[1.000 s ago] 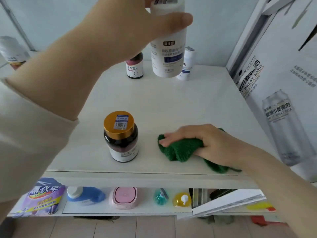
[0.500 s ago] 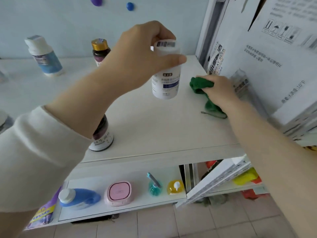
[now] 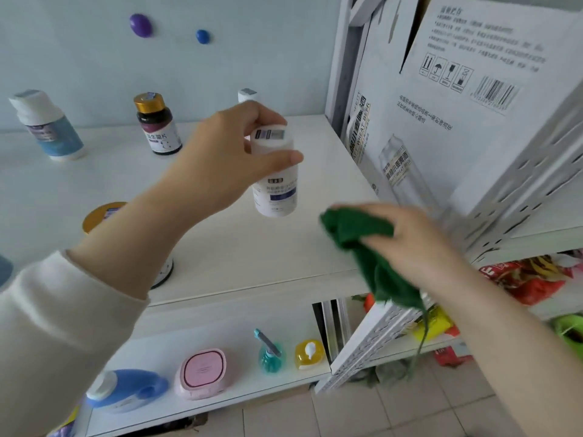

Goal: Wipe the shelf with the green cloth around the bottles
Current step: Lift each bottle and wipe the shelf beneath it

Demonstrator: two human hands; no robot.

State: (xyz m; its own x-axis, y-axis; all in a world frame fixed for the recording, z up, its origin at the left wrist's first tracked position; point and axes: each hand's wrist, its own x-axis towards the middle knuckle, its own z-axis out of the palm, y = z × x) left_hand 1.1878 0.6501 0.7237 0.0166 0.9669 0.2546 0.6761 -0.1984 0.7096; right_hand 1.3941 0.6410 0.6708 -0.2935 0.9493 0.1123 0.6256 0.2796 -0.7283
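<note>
My left hand [image 3: 220, 159] grips a white bottle [image 3: 277, 181] by its cap and holds it in the air above the white shelf [image 3: 239, 241]. My right hand [image 3: 407, 241] holds the green cloth [image 3: 362, 241] at the shelf's front right; part of the cloth hangs over the front edge. A dark bottle with a gold cap [image 3: 157, 124] and a white and blue bottle [image 3: 47, 127] stand at the back. Another gold-capped bottle [image 3: 104, 212] is mostly hidden behind my left forearm. A small white bottle [image 3: 247, 94] peeks out behind my left hand.
A large white cardboard box [image 3: 457, 127] leans on the shelf's right side. On the lower shelf [image 3: 239, 316] lie a blue jug [image 3: 126, 391], a pink case [image 3: 202, 372], a teal bottle [image 3: 269, 354] and a yellow bottle [image 3: 309, 353]. Tiled floor lies below.
My right hand has dragged the green cloth from the shelf's back right toward the front edge, where it now hangs over. My left hand keeps the white bottle lifted.
</note>
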